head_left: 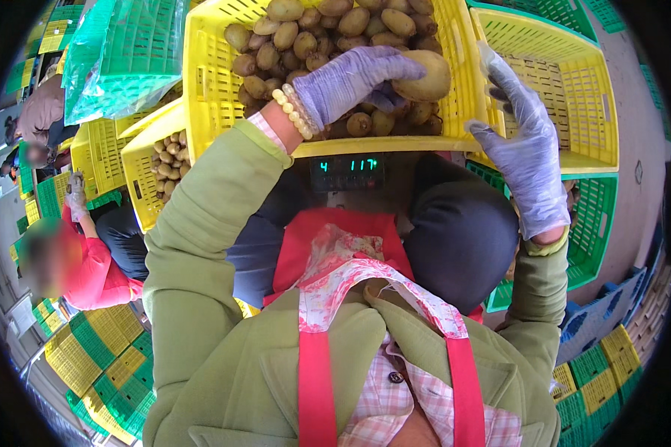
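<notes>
My left hand (358,78), in a purple-tinted glove with a beaded bracelet at the wrist, grips a large brown kiwifruit (427,77). It holds the fruit over a yellow crate (201,97) with many kiwifruits (287,36) inside. To the right, my right hand (525,130), also gloved, is open with thumb and fingers apart. Nothing shows between its fingers. It is by the crate's right wall, in front of a second yellow crate (596,112) with bare slatted walls.
A scale display (348,173) glows below the kiwifruit crate. Green crates (138,59) under clear plastic stand at the upper left, above a smaller yellow crate (138,179) of kiwifruits. A green crate (593,231) sits at right. Another person in red (101,272) works at left.
</notes>
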{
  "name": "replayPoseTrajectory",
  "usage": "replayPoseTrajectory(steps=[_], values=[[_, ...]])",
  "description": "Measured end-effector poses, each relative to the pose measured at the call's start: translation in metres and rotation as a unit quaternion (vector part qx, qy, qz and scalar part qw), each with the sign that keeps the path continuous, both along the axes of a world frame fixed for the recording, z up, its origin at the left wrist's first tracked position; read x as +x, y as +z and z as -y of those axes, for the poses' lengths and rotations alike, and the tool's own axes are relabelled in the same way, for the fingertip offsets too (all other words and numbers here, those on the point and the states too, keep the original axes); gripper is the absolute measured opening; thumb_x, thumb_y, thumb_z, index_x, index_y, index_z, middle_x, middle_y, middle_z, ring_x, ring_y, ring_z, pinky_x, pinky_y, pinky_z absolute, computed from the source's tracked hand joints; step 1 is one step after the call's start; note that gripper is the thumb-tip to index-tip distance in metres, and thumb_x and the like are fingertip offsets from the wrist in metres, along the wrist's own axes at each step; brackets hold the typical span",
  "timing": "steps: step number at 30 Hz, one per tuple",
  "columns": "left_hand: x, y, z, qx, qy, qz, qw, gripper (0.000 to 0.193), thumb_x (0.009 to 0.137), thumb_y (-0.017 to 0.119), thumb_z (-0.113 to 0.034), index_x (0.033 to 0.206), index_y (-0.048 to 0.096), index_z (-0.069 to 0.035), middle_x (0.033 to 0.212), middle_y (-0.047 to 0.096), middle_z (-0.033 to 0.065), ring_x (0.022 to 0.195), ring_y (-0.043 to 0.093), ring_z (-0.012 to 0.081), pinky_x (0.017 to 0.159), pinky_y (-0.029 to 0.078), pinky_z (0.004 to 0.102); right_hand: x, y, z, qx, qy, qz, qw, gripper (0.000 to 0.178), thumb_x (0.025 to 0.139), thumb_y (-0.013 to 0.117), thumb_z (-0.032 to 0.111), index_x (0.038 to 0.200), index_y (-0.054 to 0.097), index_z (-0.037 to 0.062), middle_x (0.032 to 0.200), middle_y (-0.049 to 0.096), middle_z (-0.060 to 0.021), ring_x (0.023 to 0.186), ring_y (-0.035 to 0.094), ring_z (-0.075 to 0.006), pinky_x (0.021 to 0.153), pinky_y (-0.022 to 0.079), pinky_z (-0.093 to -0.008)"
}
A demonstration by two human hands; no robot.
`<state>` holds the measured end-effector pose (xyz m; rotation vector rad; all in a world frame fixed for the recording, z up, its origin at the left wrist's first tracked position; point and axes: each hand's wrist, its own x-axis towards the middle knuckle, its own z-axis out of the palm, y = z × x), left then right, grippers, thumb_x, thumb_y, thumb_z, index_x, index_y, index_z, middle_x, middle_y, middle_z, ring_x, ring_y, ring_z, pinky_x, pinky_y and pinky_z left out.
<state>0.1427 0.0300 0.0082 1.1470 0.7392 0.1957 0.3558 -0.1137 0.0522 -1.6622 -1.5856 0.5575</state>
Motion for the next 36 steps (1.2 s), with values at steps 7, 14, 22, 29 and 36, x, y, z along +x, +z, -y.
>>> replayPoseTrajectory(steps=[7, 14, 22, 29, 36], values=[[0.011, 0.019, 0.019, 0.075, -0.088, 0.002, 0.993, 0.040, 0.094, 0.060, -0.031, 0.121, 0.060, -0.002, 0.103, 0.065, 0.0063, 0.092, 0.064, 0.0125, 0.080, 0.052, 0.0246, -0.011, 0.010, -0.006, 0.045, 0.058, 0.085, 0.994, 0.081, 0.064, 0.079, -0.002, 0.139, 0.049, 0.0101, 0.129, 0.058, -0.0165, 0.116, 0.058, -0.0333, 0.100, 0.046, -0.0370], [0.024, 0.028, 0.026, 0.064, -0.127, 0.006, 0.990, 0.038, 0.096, 0.056, -0.030, 0.125, 0.058, -0.005, 0.109, 0.065, 0.0061, 0.095, 0.065, 0.0135, 0.078, 0.054, 0.0243, -0.028, 0.022, -0.013, 0.051, 0.093, 0.070, 0.992, 0.082, 0.064, 0.077, -0.004, 0.139, 0.049, 0.0101, 0.121, 0.061, -0.0176, 0.110, 0.059, -0.0352, 0.095, 0.048, -0.0389], [0.020, 0.013, 0.014, 0.273, -0.178, 0.121, 0.938, 0.038, 0.100, 0.046, -0.033, 0.130, 0.057, -0.011, 0.109, 0.064, 0.0094, 0.090, 0.065, 0.0151, 0.076, 0.052, 0.0237, -0.016, 0.015, -0.006, -0.008, 0.041, 0.072, 0.997, 0.077, 0.066, 0.078, 0.001, 0.137, 0.052, 0.0099, 0.114, 0.062, -0.0185, 0.104, 0.061, -0.0351, 0.093, 0.049, -0.0390], [-0.015, -0.010, -0.034, 0.051, 0.062, -0.102, 0.992, 0.042, 0.098, 0.051, -0.039, 0.126, 0.059, -0.009, 0.103, 0.067, 0.0061, 0.085, 0.063, 0.0120, 0.076, 0.051, 0.0245, 0.054, -0.018, -0.001, -0.078, -0.144, -0.077, 0.984, 0.065, 0.076, 0.077, 0.010, 0.136, 0.053, 0.0029, 0.121, 0.064, -0.0126, 0.108, 0.060, -0.0162, 0.098, 0.047, -0.0293], [-0.041, -0.107, -0.063, 0.279, -0.056, -0.241, 0.928, 0.048, 0.091, 0.066, -0.026, 0.129, 0.055, -0.001, 0.111, 0.066, 0.0122, 0.097, 0.063, 0.0194, 0.085, 0.051, 0.0311, 0.132, -0.145, -0.012, -0.219, -0.189, -0.053, 0.956, 0.067, 0.076, 0.079, 0.020, 0.133, 0.053, -0.0033, 0.122, 0.063, -0.0184, 0.107, 0.062, -0.0190, 0.095, 0.048, -0.0294]])
